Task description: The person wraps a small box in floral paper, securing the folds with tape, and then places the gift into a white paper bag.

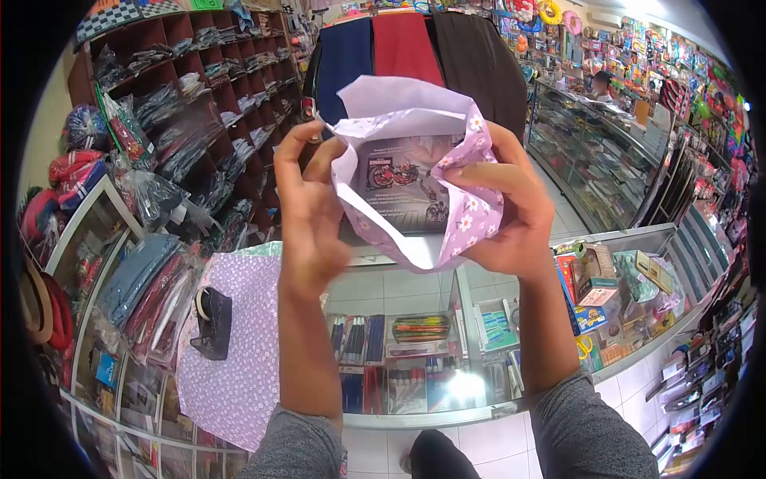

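Observation:
Between my hands is a bag-like fold of purple floral wrapping paper [477, 217], its top gaping toward me and its pale inner side showing. Inside, or seen through the opening, is a dark printed surface [399, 172] with a red motorcycle picture and small text. My left hand [307, 203] grips the paper's left edge with bent fingers; its thumb is blurred. On the other side, my right hand [519, 199] pinches the paper, thumb in front and fingers behind. A black tape dispenser [212, 323] stands on a flat sheet of similar floral paper [249, 359] to the left.
Below is a glass display counter [435, 421] containing pens and stationery. Small boxes [597, 287] lie at the right. Plastic-wrapped clothes [144, 279] are stacked at left, before shelves of packaged garments [195, 88]. Blue, red and dark cloths [405, 52] hang ahead. Another person [602, 86] is far right.

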{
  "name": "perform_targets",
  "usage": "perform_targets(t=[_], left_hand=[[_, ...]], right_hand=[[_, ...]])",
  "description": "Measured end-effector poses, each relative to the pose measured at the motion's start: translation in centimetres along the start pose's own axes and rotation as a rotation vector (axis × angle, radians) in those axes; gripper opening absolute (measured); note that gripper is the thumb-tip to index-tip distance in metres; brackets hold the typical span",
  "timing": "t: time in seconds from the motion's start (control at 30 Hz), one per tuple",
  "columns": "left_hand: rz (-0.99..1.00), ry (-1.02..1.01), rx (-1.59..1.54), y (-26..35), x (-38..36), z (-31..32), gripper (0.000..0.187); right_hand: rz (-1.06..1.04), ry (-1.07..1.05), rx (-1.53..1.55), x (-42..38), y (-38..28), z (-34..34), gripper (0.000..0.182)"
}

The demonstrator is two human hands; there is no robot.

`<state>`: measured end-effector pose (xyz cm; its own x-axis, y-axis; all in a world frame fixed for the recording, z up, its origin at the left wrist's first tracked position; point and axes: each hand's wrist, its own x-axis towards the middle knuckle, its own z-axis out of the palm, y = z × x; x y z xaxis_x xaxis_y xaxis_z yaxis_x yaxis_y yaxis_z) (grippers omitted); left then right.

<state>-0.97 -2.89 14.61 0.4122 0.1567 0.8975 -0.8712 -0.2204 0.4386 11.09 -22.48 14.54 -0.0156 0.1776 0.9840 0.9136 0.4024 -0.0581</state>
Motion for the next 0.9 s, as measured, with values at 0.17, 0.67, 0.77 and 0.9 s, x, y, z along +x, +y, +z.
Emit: perform_targets(t=[0.17,0.67,0.77,0.9], left_hand=[[-0.316,0.019,-0.143,3.5,0.6,-0.6,0.102],[-0.587,-0.002,0.502,4.3,0.3,-1.5,0.022],[-0.613,-0.016,0.517,3.9,0.2,-2.3,0.018],[-0.564,0.005,0.568,4.2,0.1,-2.5,0.014]], right_hand=[[0.041,-0.156,-0.055,0.2,-0.8,-1.1,0.056],[0.151,-0.476,-0.100,0.5,-2.2,-0.9,0.056],[0.194,-0.512,-0.082,0.5,-2.3,-0.8,0.055],[0.154,-0.541,-0.042,0.6,-2.1,-0.7,0.053]])
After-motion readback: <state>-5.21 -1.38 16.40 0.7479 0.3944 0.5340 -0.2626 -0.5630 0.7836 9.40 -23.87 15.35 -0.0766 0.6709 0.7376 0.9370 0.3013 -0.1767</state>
